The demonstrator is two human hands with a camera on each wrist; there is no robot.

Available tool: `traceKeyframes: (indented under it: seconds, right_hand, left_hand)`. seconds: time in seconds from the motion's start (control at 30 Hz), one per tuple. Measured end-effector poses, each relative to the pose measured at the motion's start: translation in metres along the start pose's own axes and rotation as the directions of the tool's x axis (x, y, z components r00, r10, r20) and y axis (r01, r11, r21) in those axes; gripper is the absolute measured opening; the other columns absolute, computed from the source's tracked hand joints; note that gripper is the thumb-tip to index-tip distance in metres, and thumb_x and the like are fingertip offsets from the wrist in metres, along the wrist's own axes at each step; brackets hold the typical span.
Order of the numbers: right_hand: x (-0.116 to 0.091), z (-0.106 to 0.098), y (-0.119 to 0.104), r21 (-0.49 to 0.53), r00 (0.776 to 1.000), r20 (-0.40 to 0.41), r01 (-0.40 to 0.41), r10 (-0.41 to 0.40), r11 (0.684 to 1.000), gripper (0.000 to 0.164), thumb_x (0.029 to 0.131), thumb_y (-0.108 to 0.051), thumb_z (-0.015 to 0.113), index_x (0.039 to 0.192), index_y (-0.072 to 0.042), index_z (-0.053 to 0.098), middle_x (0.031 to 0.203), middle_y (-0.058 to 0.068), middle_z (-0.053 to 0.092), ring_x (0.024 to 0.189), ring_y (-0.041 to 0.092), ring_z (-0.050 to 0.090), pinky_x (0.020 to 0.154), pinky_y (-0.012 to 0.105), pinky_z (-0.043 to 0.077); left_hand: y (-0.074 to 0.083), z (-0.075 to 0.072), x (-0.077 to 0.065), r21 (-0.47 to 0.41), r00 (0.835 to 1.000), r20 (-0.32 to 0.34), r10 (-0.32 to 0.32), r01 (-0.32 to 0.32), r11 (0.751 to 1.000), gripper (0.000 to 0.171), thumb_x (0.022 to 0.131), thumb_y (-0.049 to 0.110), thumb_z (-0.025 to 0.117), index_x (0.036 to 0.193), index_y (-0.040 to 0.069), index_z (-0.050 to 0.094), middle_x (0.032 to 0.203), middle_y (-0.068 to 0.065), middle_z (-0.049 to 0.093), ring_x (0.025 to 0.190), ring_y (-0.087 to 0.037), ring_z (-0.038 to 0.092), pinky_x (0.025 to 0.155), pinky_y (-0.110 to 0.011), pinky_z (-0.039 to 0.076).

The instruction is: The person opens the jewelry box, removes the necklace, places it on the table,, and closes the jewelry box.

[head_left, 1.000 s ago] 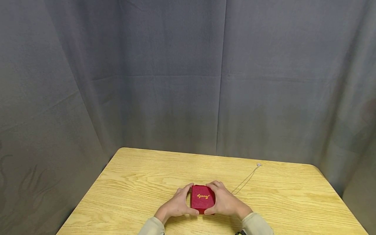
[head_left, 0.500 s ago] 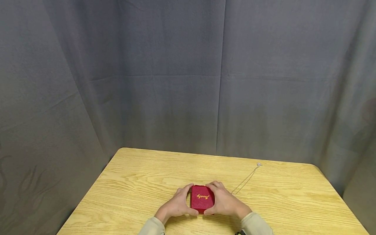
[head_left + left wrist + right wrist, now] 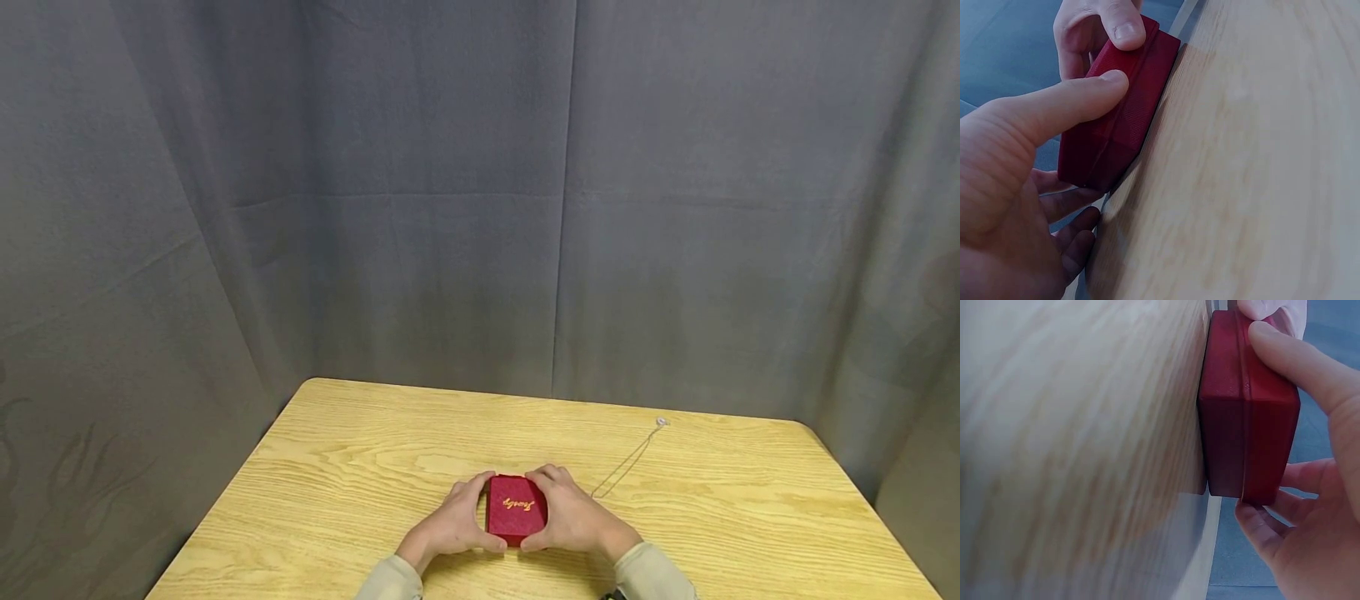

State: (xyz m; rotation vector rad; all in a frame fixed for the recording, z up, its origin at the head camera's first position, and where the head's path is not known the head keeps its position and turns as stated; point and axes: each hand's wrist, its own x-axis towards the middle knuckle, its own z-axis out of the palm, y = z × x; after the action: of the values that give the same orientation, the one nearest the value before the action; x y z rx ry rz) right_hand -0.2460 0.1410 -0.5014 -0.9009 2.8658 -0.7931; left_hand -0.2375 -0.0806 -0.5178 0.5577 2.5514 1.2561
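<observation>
A small red jewelry box (image 3: 516, 510) with gold lettering on its lid sits on the wooden table, closed. My left hand (image 3: 455, 521) grips its left side, thumb on the near face and fingers at the far edge. From the other side my right hand (image 3: 573, 512) holds it the same way. In the left wrist view the left thumb presses the front of the box (image 3: 1119, 106), close to the right thumb. The right wrist view has the right thumb on the lid part of the box (image 3: 1269, 419), with fingers at its far edge.
A thin chain necklace (image 3: 628, 462) with a small pendant (image 3: 661, 422) lies stretched out on the table (image 3: 360, 467), right of the box. Grey curtains (image 3: 435, 250) hang behind and beside the table.
</observation>
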Motion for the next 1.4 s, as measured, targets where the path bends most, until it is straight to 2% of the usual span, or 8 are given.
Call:
traceKeyframes:
  seconds: [0.23, 1.4]
  right_hand:
    - [-0.0018, 0.0013, -0.0008, -0.001, 1.0, 0.0, -0.003, 0.003, 1.0, 0.092, 0.06, -0.05, 0.084, 0.13, 0.0, 0.051, 0.118, 0.002, 0.048, 0.108, 0.019, 0.044, 0.088, 0.038, 0.047]
    - [0.0005, -0.0019, -0.0021, -0.003, 0.999, 0.037, -0.027, 0.027, 1.0, 0.092, 0.062, -0.051, 0.083, 0.13, 0.0, 0.05, 0.117, 0.001, 0.048, 0.105, 0.018, 0.045, 0.086, 0.037, 0.048]
  left_hand:
    - [-0.0003, 0.0008, 0.0003, 0.004, 1.0, -0.001, -0.002, 0.002, 1.0, 0.101, 0.064, 0.031, 0.088, 0.144, 0.006, 0.032, 0.131, -0.006, 0.044, 0.115, -0.023, 0.038, 0.098, -0.051, 0.034]
    - [0.0029, -0.0021, 0.0028, 0.03, 1.0, 0.0, -0.002, 0.002, 1.0, 0.1, 0.062, 0.027, 0.089, 0.143, 0.003, 0.034, 0.136, -0.009, 0.043, 0.122, -0.027, 0.035, 0.101, -0.052, 0.032]
